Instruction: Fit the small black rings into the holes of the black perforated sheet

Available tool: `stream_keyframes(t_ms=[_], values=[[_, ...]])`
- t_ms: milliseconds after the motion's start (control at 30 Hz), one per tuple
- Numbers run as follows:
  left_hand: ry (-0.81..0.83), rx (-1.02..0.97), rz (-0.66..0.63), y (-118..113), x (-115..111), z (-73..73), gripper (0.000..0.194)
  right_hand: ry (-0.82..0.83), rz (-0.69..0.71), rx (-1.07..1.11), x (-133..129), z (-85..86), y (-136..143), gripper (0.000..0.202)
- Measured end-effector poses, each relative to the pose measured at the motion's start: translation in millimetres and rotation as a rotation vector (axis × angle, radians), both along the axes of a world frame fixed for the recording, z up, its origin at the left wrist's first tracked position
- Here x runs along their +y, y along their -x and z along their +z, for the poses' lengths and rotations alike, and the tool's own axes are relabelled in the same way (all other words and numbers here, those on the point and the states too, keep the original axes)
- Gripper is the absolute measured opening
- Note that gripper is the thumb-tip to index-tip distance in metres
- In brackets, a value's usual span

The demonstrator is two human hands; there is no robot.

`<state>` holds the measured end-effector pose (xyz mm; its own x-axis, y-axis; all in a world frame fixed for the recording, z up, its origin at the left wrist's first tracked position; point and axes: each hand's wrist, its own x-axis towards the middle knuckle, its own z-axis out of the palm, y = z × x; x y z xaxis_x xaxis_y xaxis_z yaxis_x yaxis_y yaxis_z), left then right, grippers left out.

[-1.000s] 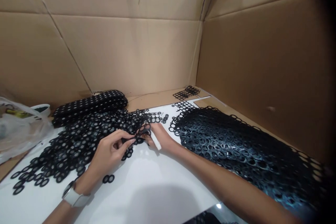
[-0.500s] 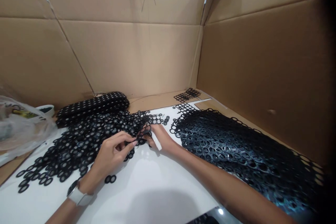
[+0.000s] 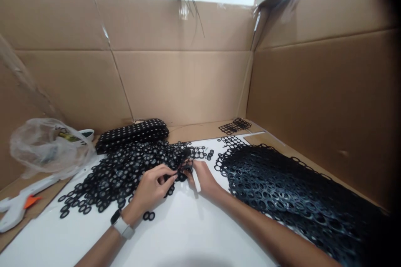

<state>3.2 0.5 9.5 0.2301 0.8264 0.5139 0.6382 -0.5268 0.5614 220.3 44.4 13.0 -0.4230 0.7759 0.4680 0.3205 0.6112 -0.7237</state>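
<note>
The right side of the head view fades into a dark blur, and both arms are cut off at the bottom edge. The left hand (image 3: 153, 187) and the right hand (image 3: 203, 177) meet at the near edge of the ring pile (image 3: 125, 171), fingers curled tight and pinching a small black sheet (image 3: 183, 169) of joined rings between them; the fingertips hide most of it. A white band on the right hand is hard to make out. The rings are flat, round, black and rubbery, each with a hole. The pile lies on a smooth white board (image 3: 188, 229). Two loose rings (image 3: 148, 216) sit by the left wrist, next to a pale watch (image 3: 123, 226). To the right lies a big black mesh (image 3: 297, 200) full of holes. Behind the pile is a stack (image 3: 131, 133) of spotted black sheets. A crinkly clear bag (image 3: 46, 146) sits far left. Brown cardboard walls (image 3: 188, 79) stand all around.
</note>
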Motion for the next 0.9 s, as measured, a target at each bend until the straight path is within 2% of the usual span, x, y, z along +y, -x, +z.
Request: stream_keyframes(t_ms=[267,400,533,767,900], values=[[-0.062,0.143,0.032,-8.2,-4.3,-11.4,0.015,0.001,0.029,-0.001,5.2,-10.2,-1.5,0.004],[-0.058,0.171,0.050,-9.2,-7.1,-10.1,0.016,0.021,0.065,0.028,5.3,-9.4,-3.3,0.019],[-0.049,0.169,0.056,-11.9,-8.0,-9.0,0.019,0.070,0.119,0.052,3.3,-5.7,-5.2,0.020],[0.003,0.115,-0.033,-10.0,-13.6,-6.0,0.017,0.218,0.189,-0.013,-15.2,1.2,-10.7,0.004],[-0.007,0.103,-0.145,-9.4,-18.9,1.9,0.023,0.221,0.215,-0.091,-27.1,6.9,-11.3,0.007]])
